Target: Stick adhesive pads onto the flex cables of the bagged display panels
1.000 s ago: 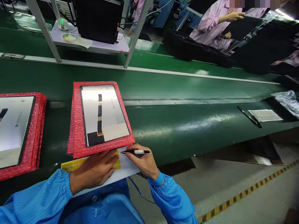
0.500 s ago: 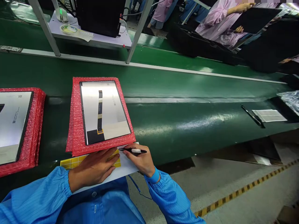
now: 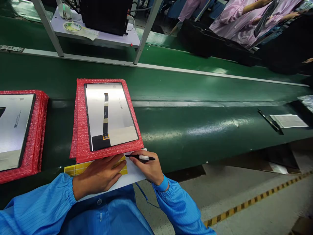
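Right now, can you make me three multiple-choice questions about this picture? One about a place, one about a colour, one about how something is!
1. Where does the left hand rest?
A. On a yellow grid card
B. On the floor
C. On the shelf

2. What colour is the bubble wrap under the display panel?
A. Blue
B. Red
C. Green

3. How is the white-banded pen right now?
A. Lying on the belt
B. Snapped in two
C. Pinched in the right hand

Answers:
1. A, the hand lies flat on the card.
2. B, red wrap edges show around the panel.
3. C, the fingers grip the whole pen above the paper.
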`<action>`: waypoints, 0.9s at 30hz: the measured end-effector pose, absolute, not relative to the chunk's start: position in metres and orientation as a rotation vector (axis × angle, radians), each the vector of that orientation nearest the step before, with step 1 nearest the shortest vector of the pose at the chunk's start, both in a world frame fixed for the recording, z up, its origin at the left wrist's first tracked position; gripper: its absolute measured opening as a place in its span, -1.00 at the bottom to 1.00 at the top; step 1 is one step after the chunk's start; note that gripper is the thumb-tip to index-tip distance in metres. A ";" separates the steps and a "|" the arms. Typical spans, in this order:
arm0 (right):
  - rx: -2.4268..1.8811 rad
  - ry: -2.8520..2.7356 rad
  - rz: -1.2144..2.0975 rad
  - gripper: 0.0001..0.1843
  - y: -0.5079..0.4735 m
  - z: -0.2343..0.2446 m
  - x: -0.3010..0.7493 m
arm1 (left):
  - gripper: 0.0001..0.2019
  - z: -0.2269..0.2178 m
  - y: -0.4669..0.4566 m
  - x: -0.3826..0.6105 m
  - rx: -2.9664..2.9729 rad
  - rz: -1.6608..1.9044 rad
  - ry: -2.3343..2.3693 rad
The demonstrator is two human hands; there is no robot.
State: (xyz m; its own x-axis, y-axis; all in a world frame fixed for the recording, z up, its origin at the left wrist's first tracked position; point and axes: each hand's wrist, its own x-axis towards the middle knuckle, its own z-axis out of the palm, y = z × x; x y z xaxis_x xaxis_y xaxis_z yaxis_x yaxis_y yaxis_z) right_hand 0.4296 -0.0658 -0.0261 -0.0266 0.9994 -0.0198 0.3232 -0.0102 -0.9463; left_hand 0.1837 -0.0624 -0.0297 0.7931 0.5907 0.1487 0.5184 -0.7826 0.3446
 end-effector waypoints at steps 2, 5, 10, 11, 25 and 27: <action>-1.444 -1.463 1.077 -0.88 -0.066 -0.026 0.430 | -0.60 -0.028 -0.062 0.184 2.704 0.354 0.853; -1.443 -1.459 1.079 -0.88 -0.066 -0.026 0.430 | -0.60 -0.027 -0.062 0.184 2.718 0.353 0.850; -1.445 -1.453 1.081 -0.88 -0.066 -0.025 0.429 | -0.60 -0.027 -0.061 0.183 2.726 0.357 0.845; -1.447 -1.454 1.083 -0.88 -0.066 -0.025 0.429 | -0.60 -0.027 -0.061 0.183 2.726 0.356 0.845; -1.485 -1.395 1.130 -0.92 -0.064 -0.024 0.427 | -0.61 -0.027 -0.061 0.184 2.709 0.345 0.837; -1.466 -1.391 1.159 -0.93 -0.064 -0.024 0.427 | -0.61 -0.028 -0.061 0.184 2.708 0.355 0.833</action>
State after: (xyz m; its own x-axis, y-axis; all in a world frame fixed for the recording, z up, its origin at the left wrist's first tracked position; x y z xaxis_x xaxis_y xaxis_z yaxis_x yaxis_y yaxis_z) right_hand 0.4273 -0.0640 -0.0238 -0.0191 0.9953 -0.0953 0.2732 -0.0864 -0.9581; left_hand 0.1838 -0.0608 -0.0279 0.8031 0.5769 0.1489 0.5067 -0.7928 0.3387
